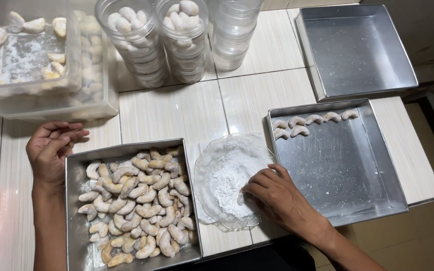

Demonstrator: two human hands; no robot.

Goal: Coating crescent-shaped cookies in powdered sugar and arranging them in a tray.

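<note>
Tiled table [177, 108] seen | right hand [277, 195] pinched on biscuit [240, 198] in sugar plate [204, 165] | left hand [51, 148] kept open by tray [74, 200], cut off below.

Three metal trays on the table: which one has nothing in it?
The far right tray, at the table's back corner. The near left tray is heaped with crescent cookies, and the middle right tray holds seven.

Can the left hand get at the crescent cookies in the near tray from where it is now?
Probably yes. The left hand rests open beside the near tray, whose open top leaves the crescent cookies uncovered, with nothing lying between.
</note>
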